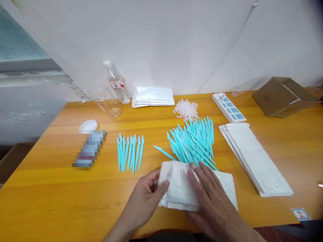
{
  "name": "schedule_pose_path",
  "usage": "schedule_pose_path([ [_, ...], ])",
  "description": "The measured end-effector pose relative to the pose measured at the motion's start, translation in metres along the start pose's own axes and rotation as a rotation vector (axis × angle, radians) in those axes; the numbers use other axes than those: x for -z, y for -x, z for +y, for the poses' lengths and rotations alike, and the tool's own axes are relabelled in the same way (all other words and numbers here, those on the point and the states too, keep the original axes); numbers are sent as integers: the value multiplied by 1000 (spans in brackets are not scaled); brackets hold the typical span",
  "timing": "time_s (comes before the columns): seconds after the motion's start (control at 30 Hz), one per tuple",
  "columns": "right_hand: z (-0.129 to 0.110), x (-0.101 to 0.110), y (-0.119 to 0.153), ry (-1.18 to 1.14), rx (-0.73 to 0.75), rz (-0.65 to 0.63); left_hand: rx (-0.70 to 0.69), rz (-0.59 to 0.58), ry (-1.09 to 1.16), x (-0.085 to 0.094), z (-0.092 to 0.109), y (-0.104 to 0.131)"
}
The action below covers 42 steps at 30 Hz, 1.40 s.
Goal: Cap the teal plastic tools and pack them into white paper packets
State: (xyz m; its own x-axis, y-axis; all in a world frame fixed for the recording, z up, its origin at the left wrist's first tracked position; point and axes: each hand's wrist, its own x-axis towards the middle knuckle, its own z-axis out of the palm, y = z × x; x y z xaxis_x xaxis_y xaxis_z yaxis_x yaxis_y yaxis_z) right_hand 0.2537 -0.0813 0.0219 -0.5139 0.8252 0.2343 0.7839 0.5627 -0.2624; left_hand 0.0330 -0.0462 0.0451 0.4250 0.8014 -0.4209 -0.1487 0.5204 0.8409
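A folded white plastic package (180,185) is held over the table's front part. My left hand (146,195) grips its left edge, thumb on top and fingers curled beneath. My right hand (208,198) lies over its right side with the fingers stretched out on the surface. Another white sheet (225,186) extends out to the right under that hand. Just behind the package is a heap of turquoise knife-shaped sticks (191,143), one lying apart at its left. Several more turquoise sticks (130,153) lie in a row farther left.
On the wooden table (58,188) are a phone-like blurred item (90,149), white lid (88,126), clear jar (107,104), bottle (118,84), white packets (152,96), pale pink pieces (186,109), power strip (229,108), stacked white bags (257,159) and cardboard box (280,97).
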Motion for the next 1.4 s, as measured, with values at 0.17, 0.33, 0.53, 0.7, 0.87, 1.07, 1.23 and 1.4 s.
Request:
schedule_pose_path([
  [0.17,-20,-8,-16,-147,-100,-26,41,-77,-117,-4,-7,13],
  [0.33,-18,-14,-22,-261,-184,-40,-11,145,-411,11,-10,9],
  [0.53,-7,-4,-25,-290,-231,-156,-191,684,-1103,56,11,-19],
  [0.7,1,1,-29,-293,-239,-171,6,743,-1545,79,25,-57],
  [0.87,7,12,-37,-326,-280,-103,54,629,-1375,78,40,-62],
  [1.07,7,14,-46,-344,-285,-58,-320,601,-356,44,26,-15],
  [1.23,0,13,-52,-371,-282,-27,-482,556,-571,-5,9,3],
  [1.4,-2,15,-48,-370,-283,-32,-510,422,-705,-4,18,9],
])
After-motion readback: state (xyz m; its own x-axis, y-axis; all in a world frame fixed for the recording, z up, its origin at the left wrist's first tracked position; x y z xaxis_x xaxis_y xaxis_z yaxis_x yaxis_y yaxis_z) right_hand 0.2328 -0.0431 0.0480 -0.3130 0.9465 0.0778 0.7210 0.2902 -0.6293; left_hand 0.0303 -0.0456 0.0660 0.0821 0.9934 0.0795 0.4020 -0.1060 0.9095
